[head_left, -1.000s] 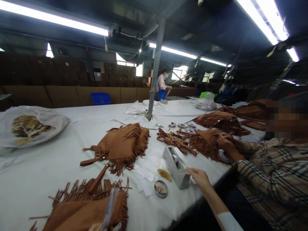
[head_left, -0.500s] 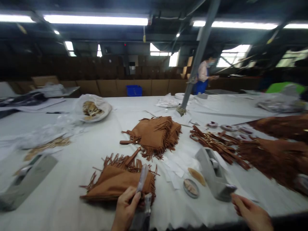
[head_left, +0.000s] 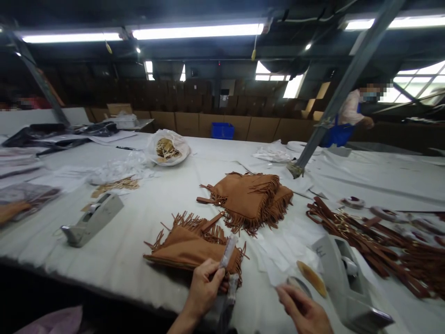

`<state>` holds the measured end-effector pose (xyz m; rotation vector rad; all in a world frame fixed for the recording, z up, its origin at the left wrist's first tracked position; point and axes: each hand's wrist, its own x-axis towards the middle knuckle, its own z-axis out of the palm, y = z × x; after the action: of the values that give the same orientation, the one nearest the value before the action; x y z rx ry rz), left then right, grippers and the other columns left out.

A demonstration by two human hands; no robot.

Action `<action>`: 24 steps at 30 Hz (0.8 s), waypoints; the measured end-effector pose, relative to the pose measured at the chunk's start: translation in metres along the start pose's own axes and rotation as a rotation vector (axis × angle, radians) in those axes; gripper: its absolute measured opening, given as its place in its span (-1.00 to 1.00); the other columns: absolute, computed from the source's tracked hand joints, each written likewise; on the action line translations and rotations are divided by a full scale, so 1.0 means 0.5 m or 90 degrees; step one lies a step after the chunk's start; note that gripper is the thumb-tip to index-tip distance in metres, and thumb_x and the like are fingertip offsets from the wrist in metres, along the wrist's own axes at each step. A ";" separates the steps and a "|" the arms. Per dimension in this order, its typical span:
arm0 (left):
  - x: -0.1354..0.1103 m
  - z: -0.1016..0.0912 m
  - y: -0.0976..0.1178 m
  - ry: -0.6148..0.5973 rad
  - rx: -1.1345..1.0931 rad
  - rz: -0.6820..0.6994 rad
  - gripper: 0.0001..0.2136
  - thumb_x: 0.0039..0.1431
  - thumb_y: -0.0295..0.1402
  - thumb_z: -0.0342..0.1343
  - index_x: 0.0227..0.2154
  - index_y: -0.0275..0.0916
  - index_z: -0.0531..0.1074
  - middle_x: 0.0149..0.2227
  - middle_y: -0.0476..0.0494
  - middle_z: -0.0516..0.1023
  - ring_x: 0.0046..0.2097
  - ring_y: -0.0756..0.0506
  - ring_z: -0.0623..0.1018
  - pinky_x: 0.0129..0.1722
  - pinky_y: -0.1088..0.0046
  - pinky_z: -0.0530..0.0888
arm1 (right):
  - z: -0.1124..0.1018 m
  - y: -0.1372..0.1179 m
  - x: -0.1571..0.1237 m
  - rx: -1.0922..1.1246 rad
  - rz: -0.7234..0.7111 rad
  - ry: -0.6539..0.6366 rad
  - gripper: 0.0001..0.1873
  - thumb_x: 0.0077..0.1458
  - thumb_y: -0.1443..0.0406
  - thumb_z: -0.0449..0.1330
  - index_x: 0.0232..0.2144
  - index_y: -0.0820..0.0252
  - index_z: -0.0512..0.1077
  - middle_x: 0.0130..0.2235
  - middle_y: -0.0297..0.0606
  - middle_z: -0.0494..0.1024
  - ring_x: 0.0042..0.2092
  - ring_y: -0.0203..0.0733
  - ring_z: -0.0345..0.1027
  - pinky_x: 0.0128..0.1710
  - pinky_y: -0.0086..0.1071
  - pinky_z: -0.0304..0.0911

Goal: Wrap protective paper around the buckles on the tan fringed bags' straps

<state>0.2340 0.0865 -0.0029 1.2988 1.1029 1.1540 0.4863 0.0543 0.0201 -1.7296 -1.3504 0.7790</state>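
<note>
My left hand (head_left: 205, 285) pinches a narrow strip wrapped in clear plastic (head_left: 228, 250); it points up, and a lower wrapped length hangs below the fingers. What lies inside the wrapping is unclear. Just behind that hand, a brown fringed bag (head_left: 194, 248) lies flat near the table's front edge. My right hand (head_left: 302, 306) is closed in a pinch to the right of the bag; whatever it holds is too small to make out. Close to its right stands a grey tape dispenser (head_left: 351, 283). A round disc (head_left: 299, 286) is partly hidden behind the right fingers.
More brown fringed bags (head_left: 248, 197) are stacked farther back. Brown straps with metal clips (head_left: 351, 232) lie at the right. Another tape dispenser (head_left: 93, 220) stands left. A co-worker's hand (head_left: 12, 211) rests at the far left. A slanted post (head_left: 323, 120) meets the table.
My right hand has come away from the tape dispenser, moving left toward my left hand. The left hand keeps its pinch on the wrapped strip. The view has turned left.
</note>
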 end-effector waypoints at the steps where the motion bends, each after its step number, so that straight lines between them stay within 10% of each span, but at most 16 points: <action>1: -0.001 0.000 0.002 0.012 0.029 0.014 -0.65 0.19 -0.12 0.01 -0.50 -0.30 0.45 -0.44 -0.04 0.32 -0.48 -0.01 0.47 -0.49 0.51 0.50 | 0.036 -0.045 0.003 0.032 -0.043 -0.066 -0.58 -0.15 -0.10 0.22 -0.51 0.11 0.55 -0.45 -0.23 0.58 -0.39 -0.07 0.40 -0.36 -0.34 0.33; 7: -0.012 -0.005 0.016 0.054 0.200 0.108 -0.70 0.24 -0.24 -0.03 -0.44 -0.27 0.53 -0.46 -0.09 0.42 -0.40 -0.04 0.46 -0.38 0.50 0.39 | 0.164 -0.170 0.016 0.090 -0.151 -0.285 -0.61 0.06 0.02 0.14 -0.51 0.20 0.53 -0.49 -0.27 0.53 -0.41 -0.17 0.34 -0.39 -0.40 0.25; 24: -0.008 -0.006 0.005 0.075 0.248 0.138 -0.72 0.26 -0.37 -0.09 -0.41 -0.25 0.53 -0.41 -0.17 0.50 -0.36 -0.08 0.49 -0.33 0.45 0.35 | 0.204 -0.149 0.066 0.013 -0.029 -0.237 -0.74 -0.16 0.11 0.27 -0.57 0.20 0.47 -0.70 -0.42 0.31 -0.61 -0.32 0.11 -0.62 -0.45 -0.03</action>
<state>0.2305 0.0825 -0.0006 1.7018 1.3459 1.2262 0.3725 0.1169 0.0340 -1.5819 -1.6131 1.1255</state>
